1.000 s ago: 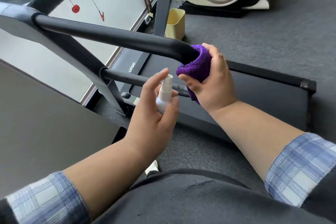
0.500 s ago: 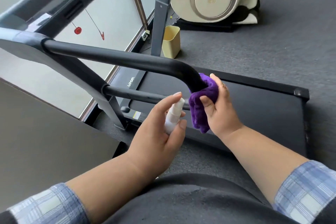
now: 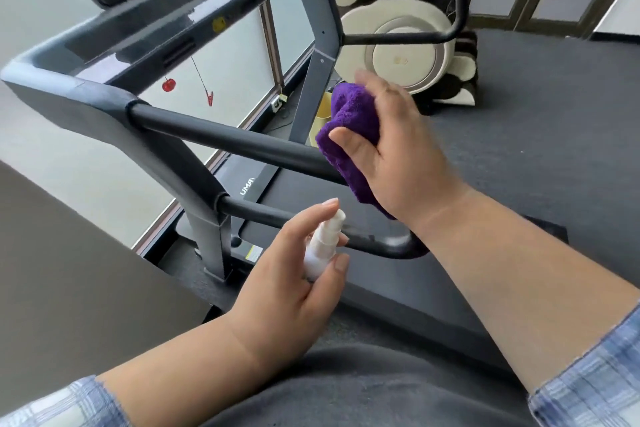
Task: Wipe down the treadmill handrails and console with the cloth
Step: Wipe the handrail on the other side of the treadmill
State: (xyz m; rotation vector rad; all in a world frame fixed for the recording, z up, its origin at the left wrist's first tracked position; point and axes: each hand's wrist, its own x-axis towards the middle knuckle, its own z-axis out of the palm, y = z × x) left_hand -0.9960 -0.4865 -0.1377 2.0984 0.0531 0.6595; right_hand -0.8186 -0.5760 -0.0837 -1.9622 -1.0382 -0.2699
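head | right hand [image 3: 398, 146] grips cloth [image 3: 349, 135] on handrail [image 3: 225, 139]

Cloth [image 3: 349, 135] hides the handrail's [image 3: 221, 137] bend (fingertips blurred).

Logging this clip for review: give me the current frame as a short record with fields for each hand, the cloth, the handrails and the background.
left hand: left hand holds a white spray bottle, fingertip on its nozzle
right hand: right hand grips the purple cloth
cloth: bunched, at the near end of the upper handrail; contact cannot be told
lower rail: lower handrail bare, passing behind the bottle
console: console untouched, upper left
background: cream exercise machine and yellow bin on grey carpet
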